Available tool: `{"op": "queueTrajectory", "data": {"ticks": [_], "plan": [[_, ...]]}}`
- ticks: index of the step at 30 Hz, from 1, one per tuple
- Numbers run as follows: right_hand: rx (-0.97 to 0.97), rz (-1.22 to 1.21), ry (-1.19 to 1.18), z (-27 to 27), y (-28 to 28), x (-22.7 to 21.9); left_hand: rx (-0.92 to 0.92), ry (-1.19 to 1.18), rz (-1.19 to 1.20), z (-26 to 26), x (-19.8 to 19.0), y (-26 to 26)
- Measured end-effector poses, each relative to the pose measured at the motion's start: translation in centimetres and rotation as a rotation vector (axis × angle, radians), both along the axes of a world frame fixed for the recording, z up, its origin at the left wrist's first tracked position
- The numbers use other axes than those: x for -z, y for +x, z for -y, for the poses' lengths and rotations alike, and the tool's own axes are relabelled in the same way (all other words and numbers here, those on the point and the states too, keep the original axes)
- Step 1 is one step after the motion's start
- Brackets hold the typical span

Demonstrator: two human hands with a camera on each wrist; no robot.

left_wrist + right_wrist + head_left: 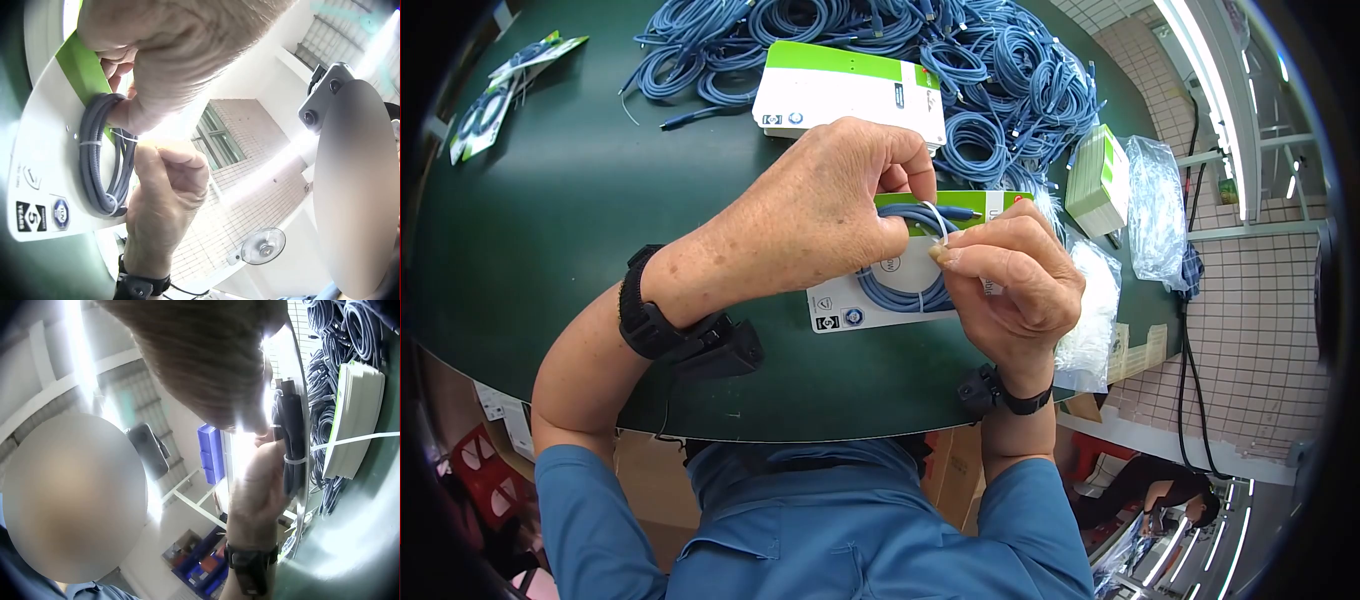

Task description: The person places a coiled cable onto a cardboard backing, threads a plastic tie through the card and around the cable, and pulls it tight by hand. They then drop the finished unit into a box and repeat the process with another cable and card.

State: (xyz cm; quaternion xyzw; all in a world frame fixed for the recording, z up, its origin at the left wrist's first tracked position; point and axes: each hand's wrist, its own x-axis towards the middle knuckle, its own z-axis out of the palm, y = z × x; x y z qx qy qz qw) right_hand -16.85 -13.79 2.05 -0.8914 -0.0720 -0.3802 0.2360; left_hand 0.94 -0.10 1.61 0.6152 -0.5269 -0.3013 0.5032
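A coiled blue cable lies on a white and green card, tied in places with white ties. Over its upper part, the left hand holds the coil and card, thumb at the coil and fingers curled behind the card's top edge. Between thumb and fingertips the right hand pinches a thin white tie looped round the cable. In the left wrist view, the coil stands against the card beside the right hand. The right wrist view shows a tie's long tail projecting past the card.
A stack of cards lies just beyond the hands, before a heap of coiled cables. At the right are another card stack and clear bags. Packed cables on cards lie far left.
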Motion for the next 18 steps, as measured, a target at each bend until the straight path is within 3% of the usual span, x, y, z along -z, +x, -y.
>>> {"op": "queueTrajectory", "data": {"ticks": [18], "plan": [[0.016,-0.047,-0.075,-0.64,0.23,0.29,-0.008,-0.004,-0.015,0.23,0.31,0.08]]}}
